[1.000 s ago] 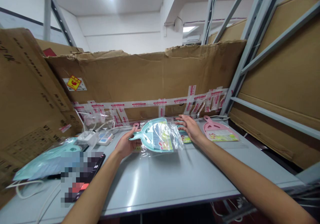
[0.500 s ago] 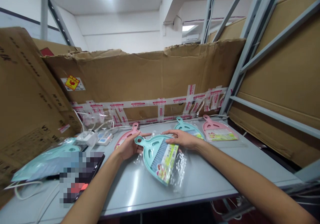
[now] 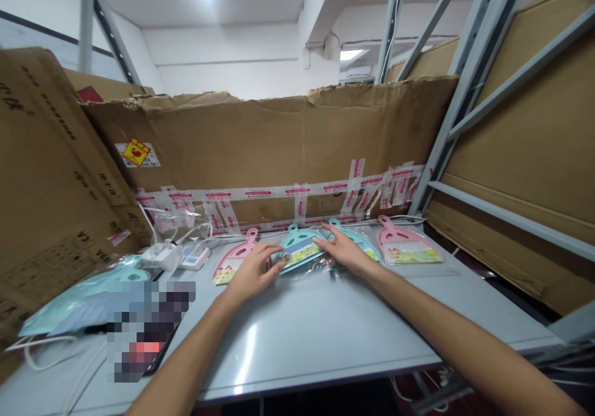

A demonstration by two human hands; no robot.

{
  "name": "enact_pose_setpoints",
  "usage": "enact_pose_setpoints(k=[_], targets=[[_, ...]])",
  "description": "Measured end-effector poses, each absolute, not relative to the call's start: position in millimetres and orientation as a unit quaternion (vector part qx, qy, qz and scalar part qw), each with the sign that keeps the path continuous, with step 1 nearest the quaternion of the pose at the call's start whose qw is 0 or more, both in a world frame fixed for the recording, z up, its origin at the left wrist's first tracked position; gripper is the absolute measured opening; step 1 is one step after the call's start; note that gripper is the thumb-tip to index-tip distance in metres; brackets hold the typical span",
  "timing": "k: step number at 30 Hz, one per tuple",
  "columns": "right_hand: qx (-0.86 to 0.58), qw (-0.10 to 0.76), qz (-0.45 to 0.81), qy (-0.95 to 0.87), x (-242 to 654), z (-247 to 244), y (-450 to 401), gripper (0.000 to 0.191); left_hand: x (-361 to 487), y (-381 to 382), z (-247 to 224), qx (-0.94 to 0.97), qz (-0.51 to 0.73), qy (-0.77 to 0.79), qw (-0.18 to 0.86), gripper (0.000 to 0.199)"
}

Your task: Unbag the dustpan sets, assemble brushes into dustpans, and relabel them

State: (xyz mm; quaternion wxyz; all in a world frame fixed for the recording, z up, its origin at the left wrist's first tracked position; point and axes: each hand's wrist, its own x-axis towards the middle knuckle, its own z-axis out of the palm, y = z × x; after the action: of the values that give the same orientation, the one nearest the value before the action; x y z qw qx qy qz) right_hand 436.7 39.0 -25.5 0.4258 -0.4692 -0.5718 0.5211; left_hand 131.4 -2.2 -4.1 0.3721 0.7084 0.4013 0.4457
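Observation:
A teal dustpan and brush set [image 3: 301, 252] in clear wrapping lies slightly turned at the back of the table, its handle pointing away from me. My left hand [image 3: 253, 271] has its thumb and fingers at the set's left lower corner. On the opposite edge, the fingers of my right hand [image 3: 348, 252] pinch the wrapping, with one finger stretched toward the neighbouring teal set [image 3: 356, 240]. That second teal set is partly hidden behind the right hand. To the left, a pink dustpan set [image 3: 232, 258] is partly covered by my left hand. Another pink set [image 3: 409, 242] lies at the right.
More teal packs [image 3: 88, 295] lie at the left by a dark phone-like device [image 3: 160, 335], blurred out in part. A power strip [image 3: 160, 256] and white cables sit behind them. Tall cardboard [image 3: 279, 149] closes off the back; a metal frame [image 3: 441, 137] stands right.
Both hands have carried the teal dustpan set away from me, from the middle of the table into the row between the left pink set and the other teal one.

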Motion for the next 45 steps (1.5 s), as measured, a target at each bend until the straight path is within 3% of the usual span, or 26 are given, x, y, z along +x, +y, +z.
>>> enact_pose_setpoints(k=[4, 8, 17, 27, 34, 41, 45], targets=[[-0.492, 0.34, 0.363, -0.715, 445.8, -20.2, 34.8, 0.084, 137.1, -0.8, -13.2, 0.787, 0.379, 0.367, 0.32, 0.036], [-0.491, 0.301, 0.23, -0.784, 451.5, -15.8, 36.2, 0.086, 134.5, 5.1, -22.2, 0.819, 0.348, 0.365, 0.271, 0.033], [-0.471, 0.236, 0.116, -0.842, 448.7, -21.1, 33.8, 0.081, 133.5, 12.3, -29.3, 0.787, 0.383, 0.388, 0.29, 0.028], [-0.487, 0.177, 0.079, -0.852, 445.9, -19.1, 27.5, 0.069, 132.2, 12.2, -26.2, 0.786, 0.41, 0.405, 0.222, 0.026], [-0.463, 0.199, 0.073, -0.861, 447.5, -19.7, 25.2, 0.064, 75.0, 36.7, -24.7, 0.664, 0.46, 0.576, 0.123, 0.015], [-0.437, 0.233, 0.065, -0.866, 443.6, -20.8, 23.9, 0.048, 39.2, 63.3, -28.7, 0.488, 0.608, 0.583, 0.226, 0.021], [-0.421, 0.248, 0.06, -0.87, 442.6, -24.2, 25.2, 0.044, 38.6, 69.2, -19.3, 0.277, 0.756, 0.498, 0.321, 0.023]])
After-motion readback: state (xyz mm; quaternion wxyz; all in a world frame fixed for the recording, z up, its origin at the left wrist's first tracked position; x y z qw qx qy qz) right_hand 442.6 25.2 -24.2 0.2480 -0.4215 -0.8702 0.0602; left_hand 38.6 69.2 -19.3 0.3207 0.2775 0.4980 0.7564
